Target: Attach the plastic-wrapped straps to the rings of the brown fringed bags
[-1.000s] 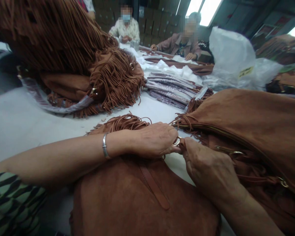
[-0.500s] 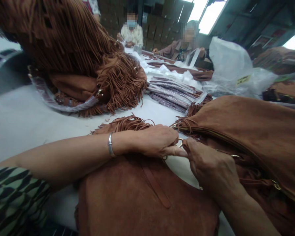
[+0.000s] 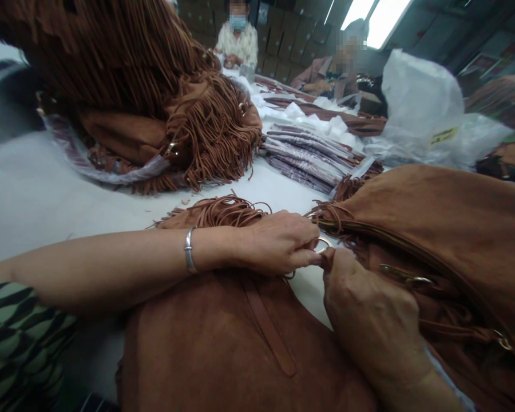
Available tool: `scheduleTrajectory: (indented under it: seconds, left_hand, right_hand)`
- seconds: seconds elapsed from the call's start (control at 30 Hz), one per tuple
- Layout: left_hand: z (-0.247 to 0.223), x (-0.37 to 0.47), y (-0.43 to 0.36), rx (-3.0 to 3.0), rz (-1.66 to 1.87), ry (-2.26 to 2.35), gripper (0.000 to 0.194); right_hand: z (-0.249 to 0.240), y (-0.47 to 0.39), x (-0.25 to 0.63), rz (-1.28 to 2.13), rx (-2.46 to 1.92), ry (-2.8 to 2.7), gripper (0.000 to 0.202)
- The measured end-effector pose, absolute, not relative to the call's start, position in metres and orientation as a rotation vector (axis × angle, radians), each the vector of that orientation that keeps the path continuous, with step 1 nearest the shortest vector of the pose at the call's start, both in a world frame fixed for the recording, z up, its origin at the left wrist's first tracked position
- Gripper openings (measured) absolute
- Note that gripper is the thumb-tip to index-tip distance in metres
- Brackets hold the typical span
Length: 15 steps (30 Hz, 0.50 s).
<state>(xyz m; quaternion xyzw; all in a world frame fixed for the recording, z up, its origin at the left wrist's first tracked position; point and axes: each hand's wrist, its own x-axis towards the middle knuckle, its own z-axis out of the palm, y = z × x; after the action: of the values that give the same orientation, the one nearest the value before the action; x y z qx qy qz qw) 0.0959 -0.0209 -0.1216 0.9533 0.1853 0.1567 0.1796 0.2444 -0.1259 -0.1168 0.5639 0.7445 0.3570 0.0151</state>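
A brown suede bag [image 3: 223,349] lies close in front of me, with a stitched leather strap [image 3: 269,329] running down its face. My left hand [image 3: 281,240], closed, reaches across the bag's top and grips a gold metal ring [image 3: 325,242] at its fingertips. Against it, my right hand [image 3: 371,312] pinches a small brown leather tab [image 3: 327,259] just below the ring. The hands nearly touch. My fingers hide where the tab and the ring meet. Fringe [image 3: 223,212] sticks out behind my left wrist.
A second brown bag [image 3: 446,200] with a zipper lies at right. Fringed bags [image 3: 214,126] are heaped at left, one with a plastic-wrapped handle [image 3: 94,171]. Behind are wrapped straps [image 3: 309,151], a clear plastic bag [image 3: 424,103], and two people across the white table [image 3: 21,200].
My right hand has drawn slightly down and away from my left, and more of the ring and tab shows between them. The view has shifted a little.
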Motion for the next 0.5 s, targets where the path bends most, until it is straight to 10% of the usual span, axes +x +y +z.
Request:
scheduleTrajectory:
  seconds: [0.5]
  left_hand:
    - [-0.118,0.103,-0.03,2.759,0.411,0.655,0.022]
  right_hand:
    - [-0.1,-0.107,0.244,0.371,2.08,1.974,0.02]
